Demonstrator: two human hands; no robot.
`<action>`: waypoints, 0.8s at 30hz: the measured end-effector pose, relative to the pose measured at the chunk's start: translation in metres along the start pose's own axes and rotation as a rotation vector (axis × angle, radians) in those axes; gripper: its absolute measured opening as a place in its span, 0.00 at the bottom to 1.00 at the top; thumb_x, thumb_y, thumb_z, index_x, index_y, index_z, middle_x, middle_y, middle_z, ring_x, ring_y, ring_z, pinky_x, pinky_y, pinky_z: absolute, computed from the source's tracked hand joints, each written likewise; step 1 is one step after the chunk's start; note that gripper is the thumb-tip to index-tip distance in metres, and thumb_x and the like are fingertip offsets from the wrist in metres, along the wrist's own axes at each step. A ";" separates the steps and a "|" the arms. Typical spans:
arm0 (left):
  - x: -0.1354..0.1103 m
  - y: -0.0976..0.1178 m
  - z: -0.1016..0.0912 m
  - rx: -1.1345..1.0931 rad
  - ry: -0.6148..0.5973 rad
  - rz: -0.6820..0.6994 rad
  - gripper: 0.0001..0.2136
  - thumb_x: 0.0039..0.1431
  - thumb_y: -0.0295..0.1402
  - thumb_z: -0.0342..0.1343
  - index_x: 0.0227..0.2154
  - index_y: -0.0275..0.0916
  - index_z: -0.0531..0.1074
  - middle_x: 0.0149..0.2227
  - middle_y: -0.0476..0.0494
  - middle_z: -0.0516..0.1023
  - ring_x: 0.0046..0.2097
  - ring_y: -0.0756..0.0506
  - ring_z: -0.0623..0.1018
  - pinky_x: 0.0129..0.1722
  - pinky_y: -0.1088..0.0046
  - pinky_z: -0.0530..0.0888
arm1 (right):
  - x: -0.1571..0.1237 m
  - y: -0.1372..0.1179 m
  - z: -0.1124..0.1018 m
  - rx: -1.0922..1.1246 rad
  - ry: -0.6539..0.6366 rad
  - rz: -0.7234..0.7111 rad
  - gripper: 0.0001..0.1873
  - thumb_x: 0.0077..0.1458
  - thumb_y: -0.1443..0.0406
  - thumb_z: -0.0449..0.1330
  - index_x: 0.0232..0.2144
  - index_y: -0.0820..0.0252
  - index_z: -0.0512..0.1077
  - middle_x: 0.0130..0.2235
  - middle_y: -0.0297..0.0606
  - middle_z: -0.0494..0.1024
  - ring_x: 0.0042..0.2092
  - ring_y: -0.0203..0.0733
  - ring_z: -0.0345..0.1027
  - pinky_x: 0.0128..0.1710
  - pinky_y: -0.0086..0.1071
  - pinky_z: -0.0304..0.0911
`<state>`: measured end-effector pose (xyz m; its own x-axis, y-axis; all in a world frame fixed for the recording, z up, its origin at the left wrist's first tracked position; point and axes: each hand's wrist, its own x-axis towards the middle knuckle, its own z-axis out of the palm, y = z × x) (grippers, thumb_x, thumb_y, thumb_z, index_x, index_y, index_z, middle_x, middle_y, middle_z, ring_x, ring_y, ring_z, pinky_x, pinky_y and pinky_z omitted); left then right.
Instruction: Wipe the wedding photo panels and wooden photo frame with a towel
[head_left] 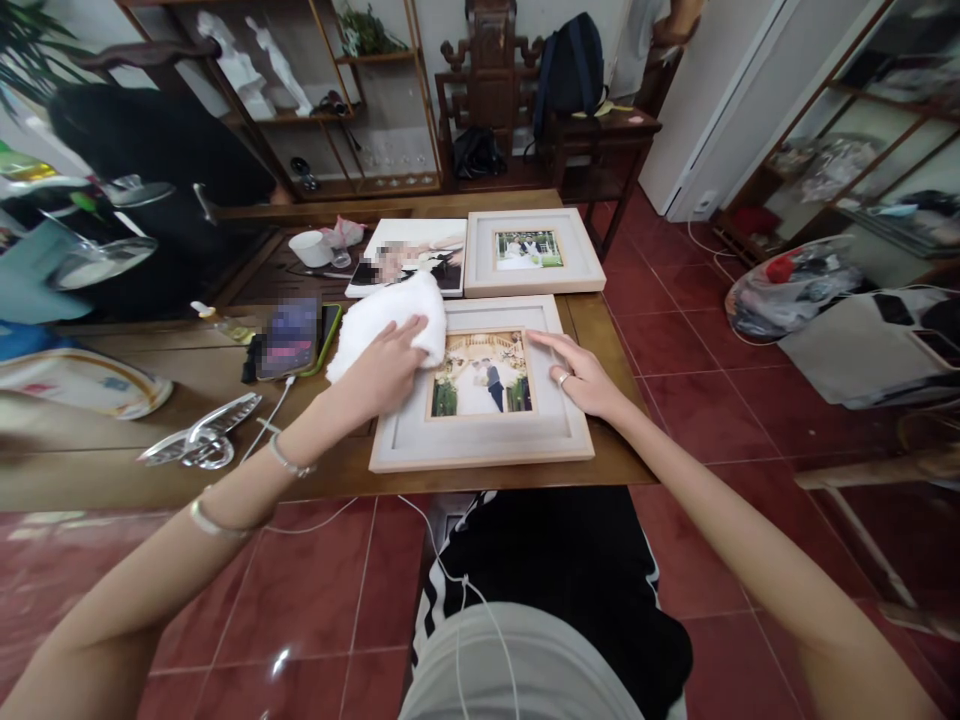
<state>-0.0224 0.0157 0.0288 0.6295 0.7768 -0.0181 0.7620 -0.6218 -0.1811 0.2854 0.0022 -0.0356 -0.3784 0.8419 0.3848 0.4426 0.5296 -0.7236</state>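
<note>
A light wooden picture frame (480,440) with a wedding photo lies flat at the front edge of the wooden table (315,470). My left hand (384,365) presses a white cloth (375,318) onto the frame's upper left corner, fingers closed over it. My right hand (581,375) rests flat on the frame's right mat, fingers stretched out, a ring on one finger. Behind it lie a second framed photo (532,252) and an unframed photo print (409,258).
A phone (291,338) with a charging cable, a white cup (311,248), a silver ornament (199,440) and a decorated plate (82,380) sit on the table's left side. A dark chair with a backpack (570,65) stands behind. Bags (795,285) lie on the red tile floor at right.
</note>
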 end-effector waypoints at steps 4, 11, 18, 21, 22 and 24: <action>-0.054 0.039 -0.026 -0.020 -0.110 0.072 0.17 0.46 0.14 0.48 0.35 0.29 0.78 0.62 0.23 0.65 0.63 0.33 0.66 0.62 0.56 0.66 | 0.000 0.000 0.000 -0.014 -0.002 -0.004 0.36 0.50 0.75 0.50 0.60 0.49 0.65 0.62 0.37 0.68 0.65 0.47 0.59 0.65 0.52 0.53; -0.113 0.079 -0.041 -0.224 -0.105 0.217 0.19 0.41 0.16 0.52 0.38 0.33 0.77 0.66 0.29 0.57 0.67 0.36 0.58 0.63 0.62 0.65 | 0.000 0.002 0.000 -0.014 -0.010 0.011 0.35 0.50 0.74 0.50 0.60 0.51 0.65 0.62 0.39 0.68 0.65 0.48 0.59 0.65 0.52 0.52; -0.052 0.071 -0.012 -0.121 -0.018 -0.011 0.18 0.50 0.15 0.47 0.38 0.28 0.78 0.67 0.26 0.57 0.67 0.32 0.59 0.64 0.54 0.64 | 0.000 0.001 0.000 -0.015 -0.011 0.007 0.35 0.50 0.75 0.50 0.60 0.50 0.64 0.62 0.38 0.68 0.65 0.48 0.59 0.65 0.52 0.53; -0.016 0.050 0.005 -0.083 0.075 -0.048 0.16 0.54 0.16 0.46 0.38 0.26 0.78 0.67 0.25 0.54 0.67 0.30 0.57 0.64 0.51 0.61 | 0.000 0.000 0.000 -0.017 -0.013 0.020 0.36 0.49 0.75 0.50 0.61 0.51 0.64 0.63 0.39 0.67 0.65 0.48 0.58 0.65 0.53 0.53; -0.004 0.042 0.009 -0.078 0.115 -0.054 0.15 0.56 0.18 0.47 0.38 0.26 0.78 0.68 0.25 0.53 0.68 0.30 0.56 0.64 0.50 0.60 | -0.001 0.000 0.000 -0.016 -0.014 0.021 0.36 0.49 0.75 0.50 0.61 0.51 0.64 0.63 0.39 0.67 0.65 0.48 0.58 0.65 0.53 0.53; 0.017 0.028 0.017 -0.076 0.202 -0.074 0.14 0.59 0.21 0.47 0.39 0.27 0.78 0.68 0.26 0.52 0.68 0.30 0.56 0.64 0.48 0.60 | -0.001 0.000 0.000 -0.013 -0.016 0.020 0.36 0.49 0.75 0.50 0.61 0.50 0.64 0.63 0.38 0.67 0.65 0.48 0.58 0.65 0.53 0.53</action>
<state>0.0076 0.0134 0.0067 0.5831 0.7895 0.1914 0.8118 -0.5754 -0.0999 0.2852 0.0015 -0.0358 -0.3825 0.8505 0.3609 0.4603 0.5141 -0.7237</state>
